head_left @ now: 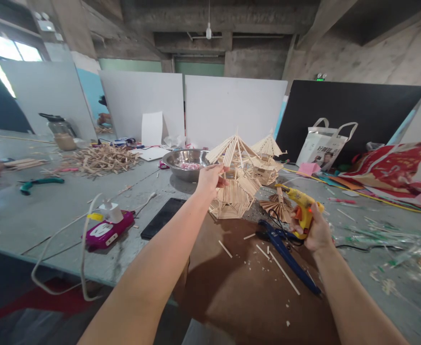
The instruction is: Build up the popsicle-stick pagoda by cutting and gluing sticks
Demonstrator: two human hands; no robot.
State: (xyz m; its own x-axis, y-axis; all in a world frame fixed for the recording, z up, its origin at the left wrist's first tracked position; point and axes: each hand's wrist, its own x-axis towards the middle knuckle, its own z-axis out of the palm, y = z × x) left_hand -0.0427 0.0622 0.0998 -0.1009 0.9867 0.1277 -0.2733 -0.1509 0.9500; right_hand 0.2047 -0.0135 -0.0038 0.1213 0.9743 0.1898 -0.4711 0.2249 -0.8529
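My left hand [210,181] reaches forward, its fingers closed on the left side of a model pavilion [233,194] built of thin wooden sticks with a pointed roof. My right hand [317,230] grips a yellow hot glue gun [305,208], its nozzle pointing left towards the models. Behind the first pavilion stands a second stick pavilion [267,165]. Between the pavilion and the glue gun lies a fan-shaped, pleated wooden piece [278,206]. A blue-handled cutter [289,258] rests on the brown board [224,297], just left of my right hand.
Loose sticks [284,273] litter the board. Leftward are a steel bowl [185,165], a black phone [163,218], a purple power strip [109,230] with cables, a stick pile [102,159] and teal pliers [39,183]. Plastic wrappers [390,239] and a white bag [321,146] occupy the right side.
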